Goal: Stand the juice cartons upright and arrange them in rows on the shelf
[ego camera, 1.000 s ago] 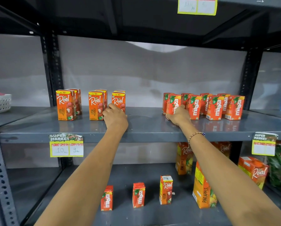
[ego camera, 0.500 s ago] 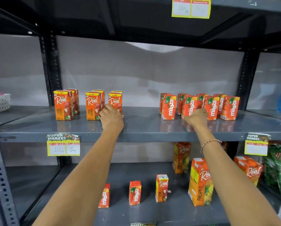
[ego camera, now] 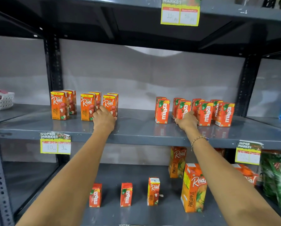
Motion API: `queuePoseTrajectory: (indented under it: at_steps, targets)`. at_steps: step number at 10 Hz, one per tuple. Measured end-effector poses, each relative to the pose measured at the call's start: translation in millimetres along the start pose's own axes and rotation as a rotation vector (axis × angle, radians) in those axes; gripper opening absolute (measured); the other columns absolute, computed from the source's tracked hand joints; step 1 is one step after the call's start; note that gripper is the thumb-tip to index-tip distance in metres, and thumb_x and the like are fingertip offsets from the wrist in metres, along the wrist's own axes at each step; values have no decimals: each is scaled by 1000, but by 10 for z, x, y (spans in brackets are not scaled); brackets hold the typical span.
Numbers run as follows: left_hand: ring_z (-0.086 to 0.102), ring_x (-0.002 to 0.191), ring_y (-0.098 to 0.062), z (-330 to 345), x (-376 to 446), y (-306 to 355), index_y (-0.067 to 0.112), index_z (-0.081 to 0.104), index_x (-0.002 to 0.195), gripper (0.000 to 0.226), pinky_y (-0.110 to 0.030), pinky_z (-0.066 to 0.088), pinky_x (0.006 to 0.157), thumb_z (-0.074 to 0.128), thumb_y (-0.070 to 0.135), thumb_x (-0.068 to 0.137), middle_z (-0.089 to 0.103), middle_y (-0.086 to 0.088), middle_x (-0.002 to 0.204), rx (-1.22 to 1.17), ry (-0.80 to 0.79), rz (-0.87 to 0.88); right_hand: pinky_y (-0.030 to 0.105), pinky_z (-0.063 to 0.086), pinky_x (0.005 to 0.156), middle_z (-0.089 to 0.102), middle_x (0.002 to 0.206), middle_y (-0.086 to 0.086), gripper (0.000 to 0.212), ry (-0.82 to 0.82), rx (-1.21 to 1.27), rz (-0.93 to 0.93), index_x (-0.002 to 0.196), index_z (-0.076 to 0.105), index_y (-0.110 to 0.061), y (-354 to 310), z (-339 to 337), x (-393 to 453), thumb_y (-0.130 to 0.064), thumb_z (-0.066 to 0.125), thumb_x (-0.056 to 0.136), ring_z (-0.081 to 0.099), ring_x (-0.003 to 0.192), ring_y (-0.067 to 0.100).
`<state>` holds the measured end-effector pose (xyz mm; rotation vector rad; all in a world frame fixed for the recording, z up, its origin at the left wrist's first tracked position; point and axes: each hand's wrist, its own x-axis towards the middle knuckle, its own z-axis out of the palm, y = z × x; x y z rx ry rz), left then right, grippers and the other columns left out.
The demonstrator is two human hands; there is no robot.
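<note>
On the grey middle shelf (ego camera: 136, 128), small orange Real litchi cartons stand upright at the left in three short files: the first (ego camera: 59, 105), the second (ego camera: 87, 106) and the third (ego camera: 109, 103). My left hand (ego camera: 104, 119) is closed around the base of the third front carton. Further right, red-orange Maaza cartons stand in two rows, fronted by the first (ego camera: 162, 111), the second (ego camera: 183, 109), the third (ego camera: 205, 113) and the fourth (ego camera: 224, 114). My right hand (ego camera: 187, 121) grips the base of the second front Maaza carton.
The lower shelf holds two small Maaza cartons (ego camera: 95, 195), a small Real carton (ego camera: 153, 191) and large pineapple cartons (ego camera: 193, 188). A white basket (ego camera: 1, 101) sits far left, a green packet (ego camera: 277, 176) low right. Bare shelf lies between the two groups.
My right hand left the first front Maaza carton and moved right to the second one. My left hand stayed on the third Real carton. The view shifted slightly.
</note>
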<state>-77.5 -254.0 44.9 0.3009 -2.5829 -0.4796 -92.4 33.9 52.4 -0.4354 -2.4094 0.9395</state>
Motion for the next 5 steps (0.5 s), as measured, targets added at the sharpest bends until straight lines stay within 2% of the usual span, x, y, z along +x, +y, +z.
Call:
queuePoseTrajectory:
  at_steps: [4,5]
  targets:
    - [33,136,-39,-67,-58,6,-6,10,144,77,-44,28,112,51,37,95,30,-24,147,39,-9,21,43,44,98,49,134,19,68,-28,-13,-12,135,28,-1,-20,-28,-98,-30,64,85,51,122,37]
    - [34,136,-37,-102,-136,14,-8,11,144,74,-43,28,112,49,34,97,30,-24,148,94,-4,15,41,45,96,50,132,20,58,-29,-52,-19,132,34,1,-46,-67,-230,-28,60,89,53,119,37]
